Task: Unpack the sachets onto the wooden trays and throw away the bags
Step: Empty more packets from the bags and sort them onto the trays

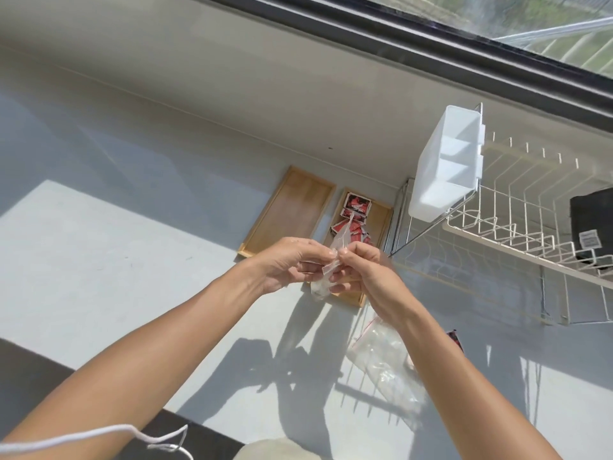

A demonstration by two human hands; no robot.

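My left hand (292, 263) and my right hand (361, 270) both pinch a small clear plastic bag (341, 242) above the near end of the right wooden tray (381, 217). That tray holds a pile of red sachets (355, 210). The left wooden tray (292, 207) beside it is bare. A second clear bag with a red zip strip (381, 356) lies flat on the counter under my right forearm. A red sachet (455, 336) peeks out to the right of that forearm.
A white wire dish rack (497, 220) with a white plastic cutlery holder (447, 167) stands at the right, close to the trays. A black item (593, 220) sits in the rack. The window frame (398, 44) runs along the back wall. The pale counter (116, 244) extends left.
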